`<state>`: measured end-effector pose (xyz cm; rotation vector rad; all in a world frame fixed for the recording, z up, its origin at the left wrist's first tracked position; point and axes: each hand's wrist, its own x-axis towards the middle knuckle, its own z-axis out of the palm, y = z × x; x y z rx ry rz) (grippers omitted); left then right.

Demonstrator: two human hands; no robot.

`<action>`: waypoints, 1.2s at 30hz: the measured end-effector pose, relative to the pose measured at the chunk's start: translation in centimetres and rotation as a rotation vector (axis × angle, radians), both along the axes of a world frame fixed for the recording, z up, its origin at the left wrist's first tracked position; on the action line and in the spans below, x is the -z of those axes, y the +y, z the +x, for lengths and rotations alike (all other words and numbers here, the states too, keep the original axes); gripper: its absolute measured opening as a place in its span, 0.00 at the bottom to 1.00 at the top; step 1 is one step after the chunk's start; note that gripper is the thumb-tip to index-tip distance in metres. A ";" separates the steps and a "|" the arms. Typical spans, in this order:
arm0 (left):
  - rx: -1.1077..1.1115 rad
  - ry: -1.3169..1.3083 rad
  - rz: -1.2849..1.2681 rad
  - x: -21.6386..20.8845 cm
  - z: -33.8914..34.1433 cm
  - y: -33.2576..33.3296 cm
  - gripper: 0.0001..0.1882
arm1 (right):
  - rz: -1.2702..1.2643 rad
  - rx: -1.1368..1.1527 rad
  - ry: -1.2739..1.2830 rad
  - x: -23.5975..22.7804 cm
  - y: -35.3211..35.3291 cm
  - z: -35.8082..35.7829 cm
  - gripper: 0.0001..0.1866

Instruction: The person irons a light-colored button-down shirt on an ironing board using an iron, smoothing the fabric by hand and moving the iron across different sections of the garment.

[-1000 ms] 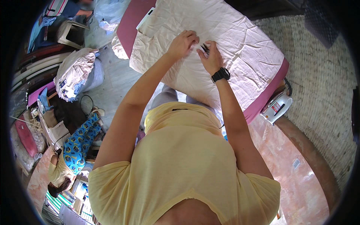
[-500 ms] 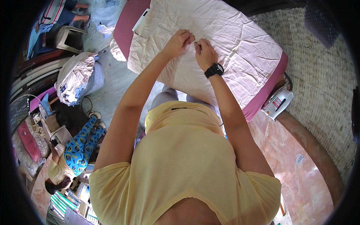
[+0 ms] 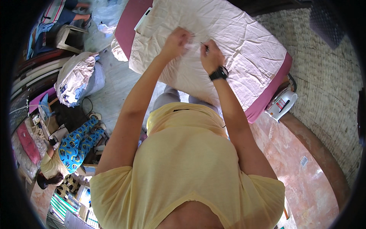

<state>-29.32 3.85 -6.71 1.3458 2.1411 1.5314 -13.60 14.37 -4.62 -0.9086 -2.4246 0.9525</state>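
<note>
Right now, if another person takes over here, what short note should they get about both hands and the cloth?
Left hand: closed, pinching a fold of the pale pink cloth.
Right hand: closed on a thin dark tool, tip at the cloth; its kind cannot be told.
The cloth lies spread, creased, over the maroon padded board.
Iron stands at the board's right end, untouched.
Done: cloth laid out. Left: creases remain.

Both arms stretched forward, left hand [image 3: 178, 40] and right hand [image 3: 210, 57] close together (fingers pinched)
</note>
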 end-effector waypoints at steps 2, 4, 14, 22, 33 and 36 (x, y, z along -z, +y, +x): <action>-0.261 -0.138 -0.061 -1.6 -1.8 -3.7 0.05 | -0.046 0.156 0.109 -0.5 1.3 4.8 0.15; -0.550 -0.028 0.041 -1.4 -4.9 -9.4 0.14 | -0.001 0.347 0.046 -0.6 3.5 11.4 0.23; -0.505 0.374 -0.427 4.2 -8.7 -15.3 0.24 | 0.093 0.697 -0.356 5.3 5.6 32.7 0.20; -0.540 -0.081 -0.153 4.5 -9.2 -15.0 0.20 | 0.067 0.816 -0.316 4.1 2.4 30.2 0.16; -0.532 0.176 -0.385 3.6 -8.9 -17.1 0.20 | -0.271 0.674 -0.188 8.2 -0.1 36.1 0.21; -0.717 0.133 -0.528 3.2 -6.7 -16.5 0.21 | -0.294 0.717 -0.412 6.7 2.1 37.0 0.18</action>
